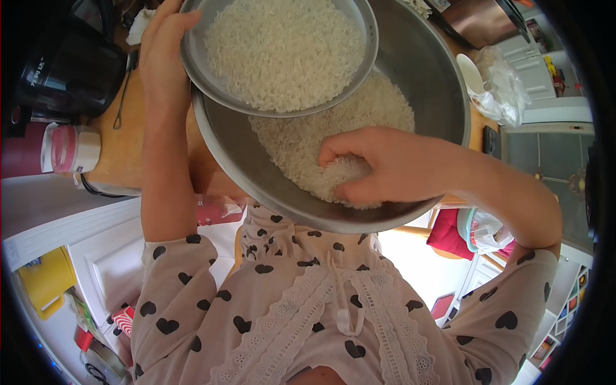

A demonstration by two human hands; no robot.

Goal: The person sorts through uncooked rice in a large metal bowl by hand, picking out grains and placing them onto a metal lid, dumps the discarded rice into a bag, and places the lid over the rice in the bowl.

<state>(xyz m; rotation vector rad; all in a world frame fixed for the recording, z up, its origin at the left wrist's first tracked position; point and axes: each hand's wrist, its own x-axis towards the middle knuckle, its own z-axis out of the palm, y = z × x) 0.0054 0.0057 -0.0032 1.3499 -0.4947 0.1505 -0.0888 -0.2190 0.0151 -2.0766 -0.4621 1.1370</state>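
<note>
White rice [282, 141] lies in a large metal bowl [436, 83] on the wooden table. A smaller metal dish [369, 58], also full of rice, is tilted over the far left part of the bowl. My left hand [163, 38] grips this dish by its left rim, thumb on the edge. My right hand [369, 160] is inside the large bowl, its fingers curled around a clump of rice with the fingertips partly sunk in the grains.
A black kettle [77, 70] and a lidded jar [74, 149] stand at the left, with a thin metal utensil [122, 96] beside them. At the right are a white bowl [470, 74], a plastic bag [504, 83] and a copper-coloured appliance [478, 22].
</note>
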